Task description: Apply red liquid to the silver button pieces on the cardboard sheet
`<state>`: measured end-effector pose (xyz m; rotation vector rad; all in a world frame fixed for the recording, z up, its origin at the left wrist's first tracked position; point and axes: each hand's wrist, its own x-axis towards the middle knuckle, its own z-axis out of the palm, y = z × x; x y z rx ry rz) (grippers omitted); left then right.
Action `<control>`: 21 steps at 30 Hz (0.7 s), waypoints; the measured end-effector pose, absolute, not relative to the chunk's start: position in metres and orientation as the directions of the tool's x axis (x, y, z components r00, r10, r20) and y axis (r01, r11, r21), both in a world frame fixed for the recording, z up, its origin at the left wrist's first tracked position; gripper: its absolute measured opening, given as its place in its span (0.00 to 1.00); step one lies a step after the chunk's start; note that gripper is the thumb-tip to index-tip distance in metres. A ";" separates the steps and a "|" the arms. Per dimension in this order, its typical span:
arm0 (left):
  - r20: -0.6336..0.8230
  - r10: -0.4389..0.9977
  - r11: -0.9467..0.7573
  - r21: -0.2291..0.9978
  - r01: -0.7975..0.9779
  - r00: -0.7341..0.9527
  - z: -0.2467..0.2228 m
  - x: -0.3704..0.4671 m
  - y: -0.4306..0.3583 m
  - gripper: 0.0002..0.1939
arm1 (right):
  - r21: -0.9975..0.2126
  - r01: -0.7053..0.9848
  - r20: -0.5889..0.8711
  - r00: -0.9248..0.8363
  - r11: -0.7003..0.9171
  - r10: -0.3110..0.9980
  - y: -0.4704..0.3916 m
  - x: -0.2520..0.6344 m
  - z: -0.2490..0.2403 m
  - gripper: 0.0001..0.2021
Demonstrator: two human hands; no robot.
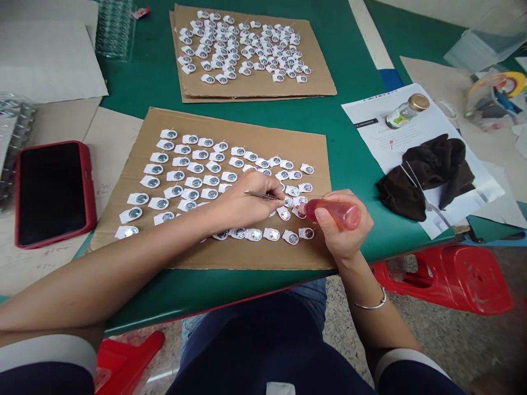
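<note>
My left hand (247, 200) is closed around slim metal tweezers (261, 195), whose tip points right at the small parts. My right hand (349, 227) grips a red squeeze bottle (337, 214), tilted so that its nozzle points left, close to the tweezers' tip. Below both hands lies a cardboard sheet (247, 257) bearing rows of small white tabs with round silver rings, such as this tab (272, 234). My left hand and forearm cover some of the tabs. Whether the nozzle touches a tab, I cannot tell.
Behind is a second cardboard stack (325, 82) covered with similar tabs. A red-cased phone (53, 192) lies at left. On the right, a printed sheet (362, 118) carries a small glass jar (405, 112), dark cloth (436, 170) and scissors (432, 208). A red stool (473, 280) stands below.
</note>
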<state>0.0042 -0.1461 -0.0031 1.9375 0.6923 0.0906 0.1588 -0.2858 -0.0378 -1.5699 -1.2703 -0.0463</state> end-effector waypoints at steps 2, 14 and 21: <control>-0.235 0.501 -0.300 0.856 0.422 0.833 -0.003 0.004 -0.146 0.09 | -0.680 0.722 0.588 0.433 0.127 0.683 -0.286 0.159 -0.038 0.11; -0.236 0.491 -0.280 0.869 0.409 0.838 -0.003 0.004 -0.145 0.09 | -0.691 0.702 0.583 0.402 0.171 0.706 -0.284 0.156 -0.034 0.10; -0.223 0.491 -0.297 0.866 0.402 0.842 -0.007 0.005 -0.144 0.09 | -0.709 0.679 0.595 0.430 0.191 0.679 -0.284 0.156 -0.035 0.11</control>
